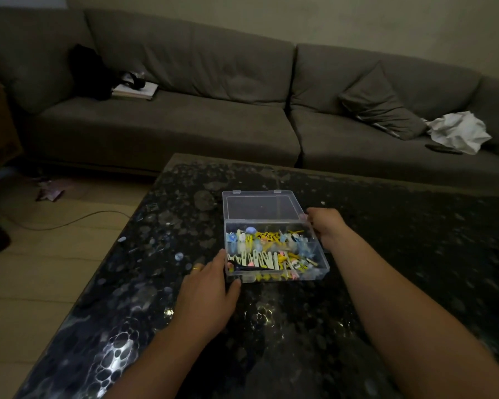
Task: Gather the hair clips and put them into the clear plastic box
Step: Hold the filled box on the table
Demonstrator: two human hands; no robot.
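Observation:
A clear plastic box (323,256) stands on the dark patterned table (401,240), its hinged lid (260,205) lying open and flat behind it. Many hair clips (271,251) in yellow, cream, blue and pink fill the box. My left hand (208,295) rests against the box's near left corner, thumb at the front wall, a gold ring on one finger. My right hand (327,227) grips the far right side of the box where the lid hinges.
A long grey sofa (185,125) runs behind the table, with a cushion (383,105), white crumpled cloth (458,131), a dark bag and papers (136,90). Left of the table is wooden floor with a cable (69,223).

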